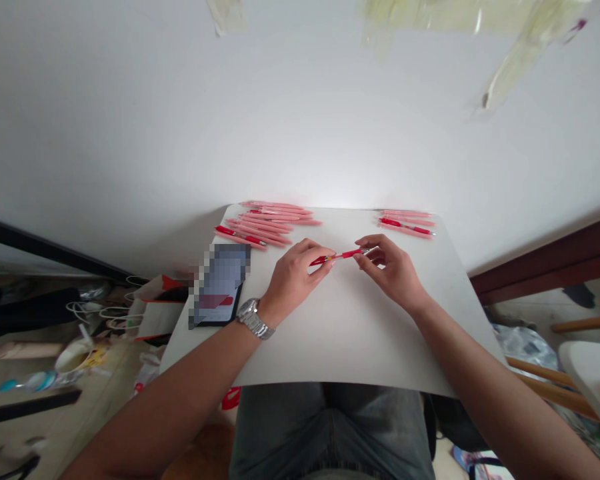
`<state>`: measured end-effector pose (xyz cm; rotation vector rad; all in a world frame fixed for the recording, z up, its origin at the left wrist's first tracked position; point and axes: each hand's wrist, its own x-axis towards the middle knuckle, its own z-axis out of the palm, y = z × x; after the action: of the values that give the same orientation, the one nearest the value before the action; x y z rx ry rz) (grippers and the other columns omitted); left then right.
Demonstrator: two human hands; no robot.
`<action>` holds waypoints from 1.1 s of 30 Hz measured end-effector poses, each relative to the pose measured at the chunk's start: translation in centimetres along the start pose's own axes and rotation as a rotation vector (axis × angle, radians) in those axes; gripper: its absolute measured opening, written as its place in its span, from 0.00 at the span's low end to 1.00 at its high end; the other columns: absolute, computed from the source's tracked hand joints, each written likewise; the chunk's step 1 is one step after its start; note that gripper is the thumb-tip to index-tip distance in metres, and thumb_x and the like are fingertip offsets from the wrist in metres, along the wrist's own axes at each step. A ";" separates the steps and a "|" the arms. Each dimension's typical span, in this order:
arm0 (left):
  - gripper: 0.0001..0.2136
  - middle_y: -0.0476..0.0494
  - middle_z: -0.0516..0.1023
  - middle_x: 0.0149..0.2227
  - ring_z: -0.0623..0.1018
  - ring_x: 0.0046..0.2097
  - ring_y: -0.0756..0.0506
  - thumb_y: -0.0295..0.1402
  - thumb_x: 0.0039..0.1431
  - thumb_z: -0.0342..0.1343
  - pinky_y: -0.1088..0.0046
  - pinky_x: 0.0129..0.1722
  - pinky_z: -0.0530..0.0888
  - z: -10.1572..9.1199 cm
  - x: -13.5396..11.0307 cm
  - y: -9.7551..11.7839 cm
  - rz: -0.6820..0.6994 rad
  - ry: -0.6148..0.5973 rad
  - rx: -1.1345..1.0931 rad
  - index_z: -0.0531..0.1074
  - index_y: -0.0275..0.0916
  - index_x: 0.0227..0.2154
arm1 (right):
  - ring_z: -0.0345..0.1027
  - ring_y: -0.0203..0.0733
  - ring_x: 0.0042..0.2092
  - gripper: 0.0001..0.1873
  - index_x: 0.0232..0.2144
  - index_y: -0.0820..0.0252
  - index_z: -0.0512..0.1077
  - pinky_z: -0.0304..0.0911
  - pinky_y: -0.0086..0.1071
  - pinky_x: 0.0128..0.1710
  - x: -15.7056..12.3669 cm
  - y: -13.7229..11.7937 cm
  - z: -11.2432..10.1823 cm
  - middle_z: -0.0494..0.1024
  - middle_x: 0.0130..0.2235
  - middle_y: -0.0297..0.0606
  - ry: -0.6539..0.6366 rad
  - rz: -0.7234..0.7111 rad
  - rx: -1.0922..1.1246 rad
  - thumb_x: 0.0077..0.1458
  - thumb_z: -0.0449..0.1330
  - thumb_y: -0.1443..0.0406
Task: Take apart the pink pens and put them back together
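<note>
A red pen (349, 254) is stretched level between my two hands above the white table. My left hand (303, 261), with a metal watch on the wrist, pinches its left part between thumb and fingers. At the other end, the thumb and fingertips of my right hand (387, 267) close on the silvery tip. Many pale pink pens (265, 230) lie in a heap at the table's back left, with a darker red pen (240, 236) at the front of them. At the back right lies a smaller group of pink pens (405, 215), with another red pen (407, 227) among them.
A phone (220, 287) lies on the left side of the white table (340, 347), close to my left wrist. The wall (330, 133) stands right behind the table. Bags, a cup (75, 355) and a bottle (35, 382) are on the floor at left; a wooden-legged chair stands at right.
</note>
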<state>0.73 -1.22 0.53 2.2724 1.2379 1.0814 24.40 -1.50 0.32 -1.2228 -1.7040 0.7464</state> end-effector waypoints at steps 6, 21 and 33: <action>0.06 0.45 0.79 0.42 0.79 0.43 0.46 0.32 0.69 0.61 0.69 0.46 0.76 0.2 0.0 -0.1 0.024 0.005 0.011 0.80 0.45 0.46 | 0.77 0.39 0.36 0.16 0.47 0.52 0.75 0.75 0.34 0.35 -0.2 -0.2 0.4 0.81 0.45 0.37 -0.031 -0.018 0.001 0.60 0.69 0.55; 0.07 0.45 0.78 0.43 0.80 0.43 0.47 0.33 0.69 0.61 0.68 0.46 0.78 0.4 -0.2 0.2 0.048 -0.042 -0.021 0.80 0.45 0.47 | 0.75 0.38 0.34 0.16 0.45 0.54 0.75 0.75 0.34 0.33 -0.4 -0.3 1.1 0.79 0.42 0.37 -0.040 -0.065 -0.025 0.60 0.69 0.54; 0.07 0.45 0.79 0.43 0.80 0.44 0.46 0.32 0.68 0.61 0.68 0.48 0.78 0.3 -0.1 0.3 0.047 -0.031 -0.019 0.80 0.44 0.47 | 0.75 0.38 0.33 0.14 0.39 0.55 0.76 0.76 0.35 0.32 -0.3 -0.8 1.0 0.77 0.40 0.38 -0.033 -0.112 -0.053 0.62 0.67 0.52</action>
<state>1.08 -1.50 0.49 2.3066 1.1630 1.0658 23.22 -2.01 0.51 -1.1459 -1.8143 0.6606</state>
